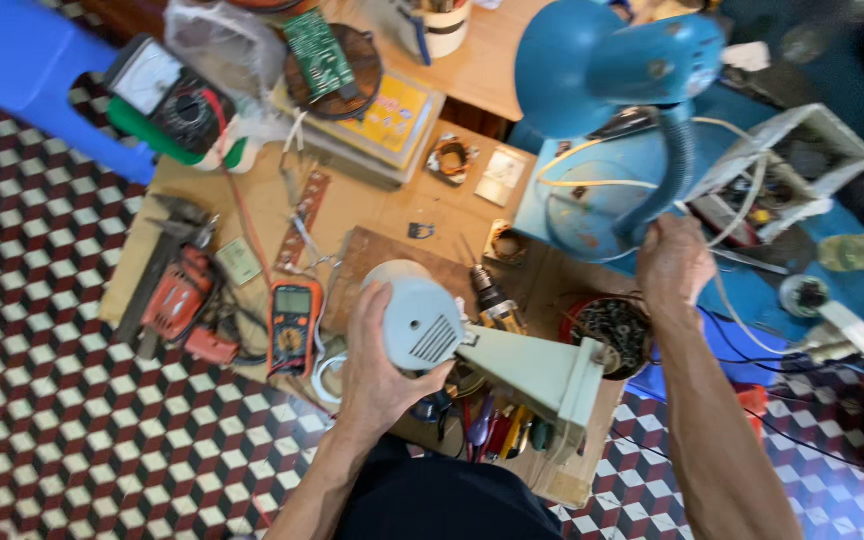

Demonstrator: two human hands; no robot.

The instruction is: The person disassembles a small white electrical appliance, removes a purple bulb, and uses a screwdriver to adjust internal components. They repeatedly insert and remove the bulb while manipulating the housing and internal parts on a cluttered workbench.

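A pale grey plastic horn speaker, with a round domed back with slotted vents and a cream rectangular flared mouth, is held above the middle of a low wooden work table. The left hand cups the domed back from below, fingers curled around its rim and thumb along the side, so the hand is wrapped on it rather than spread. The flared mouth points away from that hand toward the right edge of the table.

The right hand is raised beyond the speaker's mouth and closed around the bent neck of a blue metal desk lamp, just above the lamp's round blue base. White cable loops over that base.

Just beyond the speaker's mouth sits a round red tub of small dark parts. On the far side of the left hand lies an orange-cased digital multimeter, and farther out a red power drill. Beneath the speaker a cluster of coloured screwdriver handles lies near the table's close edge. At the table's far corner rests a black analogue meter. The floor around the table is patterned in red, black and white tiles.
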